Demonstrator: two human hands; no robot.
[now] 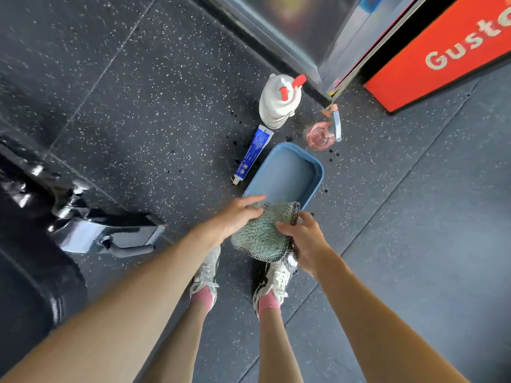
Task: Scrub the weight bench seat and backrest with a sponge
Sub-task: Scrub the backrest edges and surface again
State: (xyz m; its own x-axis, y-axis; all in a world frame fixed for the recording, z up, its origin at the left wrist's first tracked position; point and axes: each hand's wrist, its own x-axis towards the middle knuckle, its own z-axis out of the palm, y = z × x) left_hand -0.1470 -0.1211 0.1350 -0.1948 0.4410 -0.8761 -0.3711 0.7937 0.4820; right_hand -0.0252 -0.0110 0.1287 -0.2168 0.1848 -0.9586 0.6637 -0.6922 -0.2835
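A green shaggy sponge pad [261, 233] with a dark mesh edge hangs in the air above my shoes, held between both hands. My left hand [237, 215] lies over its upper left part with fingers stretched flat across it. My right hand [302, 240] grips its right edge, thumb on top and fingers curled underneath. The black weight bench [41, 244] with shiny padding and a metal frame fills the left edge of the view.
On the speckled rubber floor ahead stand a blue tray [309, 186], a blue tube [253, 154], a white spray bottle with a red trigger [279, 102] and a small pink spray bottle [320, 134]. An orange sign [442, 51] and a glass-fronted cabinet [304, 31] stand behind.
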